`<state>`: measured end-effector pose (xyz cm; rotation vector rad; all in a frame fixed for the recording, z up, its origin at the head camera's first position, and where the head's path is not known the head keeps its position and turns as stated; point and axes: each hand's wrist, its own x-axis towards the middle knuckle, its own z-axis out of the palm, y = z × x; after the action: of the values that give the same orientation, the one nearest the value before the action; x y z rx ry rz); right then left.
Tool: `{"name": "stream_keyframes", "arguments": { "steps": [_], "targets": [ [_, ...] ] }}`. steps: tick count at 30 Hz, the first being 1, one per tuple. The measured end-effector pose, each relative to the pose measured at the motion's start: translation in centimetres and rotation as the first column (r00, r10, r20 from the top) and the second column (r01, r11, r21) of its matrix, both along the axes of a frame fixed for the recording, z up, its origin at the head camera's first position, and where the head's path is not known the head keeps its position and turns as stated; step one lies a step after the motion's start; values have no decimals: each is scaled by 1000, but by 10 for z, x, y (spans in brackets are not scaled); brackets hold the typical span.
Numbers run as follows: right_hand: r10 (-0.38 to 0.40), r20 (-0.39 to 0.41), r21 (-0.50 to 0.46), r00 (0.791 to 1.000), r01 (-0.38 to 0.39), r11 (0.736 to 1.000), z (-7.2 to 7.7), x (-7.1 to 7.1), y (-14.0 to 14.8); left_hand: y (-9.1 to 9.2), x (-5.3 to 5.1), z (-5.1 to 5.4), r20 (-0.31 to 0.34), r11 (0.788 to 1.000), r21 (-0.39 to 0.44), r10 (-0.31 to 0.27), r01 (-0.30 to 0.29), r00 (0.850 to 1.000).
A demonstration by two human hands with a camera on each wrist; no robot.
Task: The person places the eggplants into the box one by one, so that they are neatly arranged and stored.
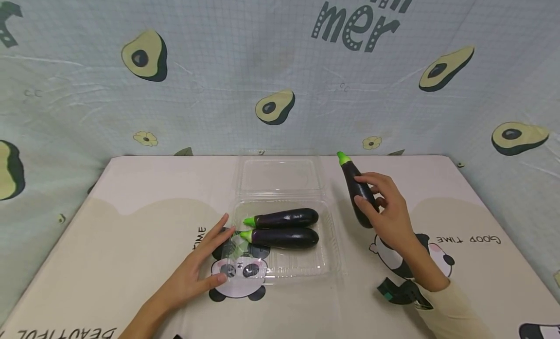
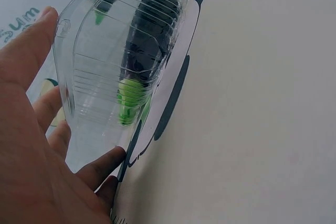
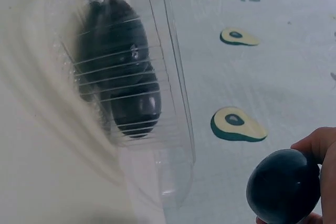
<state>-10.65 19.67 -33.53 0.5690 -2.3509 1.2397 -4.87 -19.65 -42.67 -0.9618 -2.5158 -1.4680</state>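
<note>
My right hand [image 1: 387, 207] holds a dark purple eggplant [image 1: 356, 190] with a green stem, tilted above the table to the right of a clear plastic clamshell box [image 1: 302, 268]. Two more eggplants lie side by side in the box, the back eggplant [image 1: 288, 218] and the front eggplant [image 1: 286, 238], stems to the left. At the box's left side, my left hand [image 1: 199, 266] has its fingers spread; in the left wrist view a fingertip touches the box's rim [image 2: 64, 30]. The right wrist view shows the held eggplant's rounded end [image 3: 283, 187].
The clear lid [image 1: 280, 176] is folded back behind the box. Panda figures and lettering are printed on the tablecloth [image 1: 144, 246]. A curtain with avocado prints [image 1: 210, 110] hangs behind the table. A dark strap [image 1: 400, 291] is by the right wrist.
</note>
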Motion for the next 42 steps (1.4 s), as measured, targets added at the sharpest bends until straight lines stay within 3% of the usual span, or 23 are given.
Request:
{"name": "stream_keyframes", "arguments": {
  "steps": [5, 14, 22, 28, 33, 42],
  "targets": [
    [55, -29, 10, 998, -55, 998, 10, 4, -8, 0, 0, 0, 2, 1000, -2, 1, -1, 1000],
    [135, -55, 53, 989, -132, 990, 15, 5, -20, 0, 0, 0, -22, 1000, 22, -8, 9, 1000],
    [216, -66, 87, 974, -210, 974, -7, -8, -18, 1, 0, 0, -23, 1000, 20, -6, 7, 1000],
    [293, -27, 86, 956, -290, 953, -9, -7, -24, 0, 0, 0, 13, 1000, -4, 10, -10, 1000],
    [366, -2, 98, 931, -364, 926, -8, -5, -31, 0, 1, 0, 19, 1000, -6, 7, -6, 1000],
    [529, 13, 120, 848, -527, 842, -11, -3, -42, -1, -1, -1, 19, 1000, -3, 4, -4, 1000]
  ]
}}
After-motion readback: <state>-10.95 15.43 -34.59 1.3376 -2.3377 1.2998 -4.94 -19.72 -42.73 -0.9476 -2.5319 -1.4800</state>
